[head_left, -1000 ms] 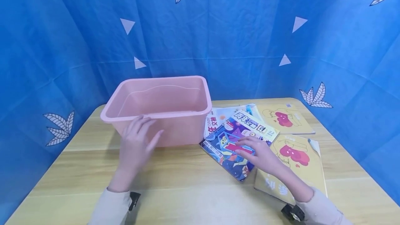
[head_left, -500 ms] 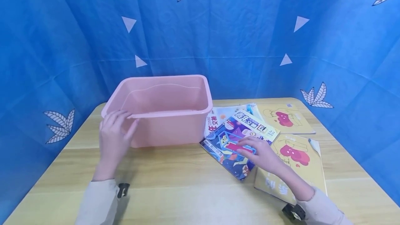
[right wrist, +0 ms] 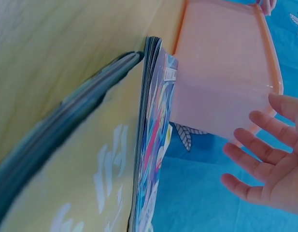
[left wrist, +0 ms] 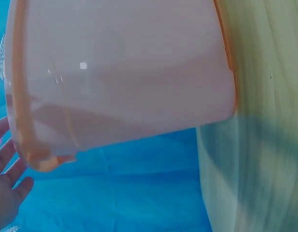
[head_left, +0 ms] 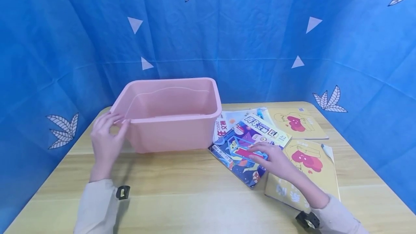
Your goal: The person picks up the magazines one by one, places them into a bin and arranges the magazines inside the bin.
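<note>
A pink plastic tub (head_left: 175,134) stands on the table, open side up. My left hand (head_left: 105,142) is at its front left corner, fingertips right at the rim. In the left wrist view the fingers (left wrist: 3,157) are spread loosely beside that rim, holding nothing. My right hand (head_left: 276,160) is over a purple and blue magazine (head_left: 242,172), fingers relaxed. From the right wrist view, those fingers (right wrist: 257,162) are spread and stand apart from the magazine's cover. The magazine overlaps a white magazine (head_left: 221,125) and the edge of a yellow-covered book (head_left: 320,180).
A second yellow-covered book (head_left: 312,127) lies at the back right of the wooden table (head_left: 188,198). Blue patterned cloth (head_left: 247,31) hangs behind and along both sides. A black wrist camera (head_left: 122,192) sits at the left cuff.
My left hand has moved left along the tub's front rim to its left corner. My right hand stays almost still over the magazine. Tub and books have not visibly shifted on the table.
</note>
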The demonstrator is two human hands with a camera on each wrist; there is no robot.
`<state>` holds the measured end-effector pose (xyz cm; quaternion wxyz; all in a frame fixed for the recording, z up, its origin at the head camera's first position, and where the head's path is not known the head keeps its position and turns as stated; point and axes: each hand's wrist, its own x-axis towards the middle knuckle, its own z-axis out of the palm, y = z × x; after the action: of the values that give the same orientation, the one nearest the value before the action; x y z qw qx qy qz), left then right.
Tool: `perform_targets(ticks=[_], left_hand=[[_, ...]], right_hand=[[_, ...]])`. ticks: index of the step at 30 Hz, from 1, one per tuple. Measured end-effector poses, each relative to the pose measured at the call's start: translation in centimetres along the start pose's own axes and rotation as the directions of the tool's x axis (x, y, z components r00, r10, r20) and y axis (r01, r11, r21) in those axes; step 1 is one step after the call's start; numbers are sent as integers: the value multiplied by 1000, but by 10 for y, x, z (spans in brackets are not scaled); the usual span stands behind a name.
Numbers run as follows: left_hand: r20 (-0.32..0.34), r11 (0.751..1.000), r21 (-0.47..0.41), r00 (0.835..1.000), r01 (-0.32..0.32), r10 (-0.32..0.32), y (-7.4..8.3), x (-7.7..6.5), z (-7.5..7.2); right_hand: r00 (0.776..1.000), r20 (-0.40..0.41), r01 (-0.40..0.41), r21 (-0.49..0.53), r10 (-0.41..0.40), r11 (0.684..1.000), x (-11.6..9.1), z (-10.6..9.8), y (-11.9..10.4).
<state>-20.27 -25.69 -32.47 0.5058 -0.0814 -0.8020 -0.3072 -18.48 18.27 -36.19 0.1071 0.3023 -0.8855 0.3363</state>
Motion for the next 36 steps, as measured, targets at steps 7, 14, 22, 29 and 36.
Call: perform_targets(ticks=[7, 14, 22, 29, 36], left_hand=[[8, 999, -3, 999, 42, -42, -9, -2, 0], [-19, 998, -20, 998, 55, -55, -10, -4, 1], [-73, 998, -35, 996, 48, -50, -10, -6, 4], [-83, 997, -27, 994, 66, -68, -10, -7, 4], [-88, 996, -32, 993, 78, -80, -9, -7, 5]], right_hand=[[1000, 22, 10, -46, -9, 999, 3, -3, 2], [999, 47, -16, -43, 18, 999, 6, -6, 10], [998, 65, -6, -45, 9, 999, 11, -3, 23], [996, 85, -15, -56, 20, 998, 18, -4, 34], [986, 92, -135, -69, 141, 988, 28, -13, 48]])
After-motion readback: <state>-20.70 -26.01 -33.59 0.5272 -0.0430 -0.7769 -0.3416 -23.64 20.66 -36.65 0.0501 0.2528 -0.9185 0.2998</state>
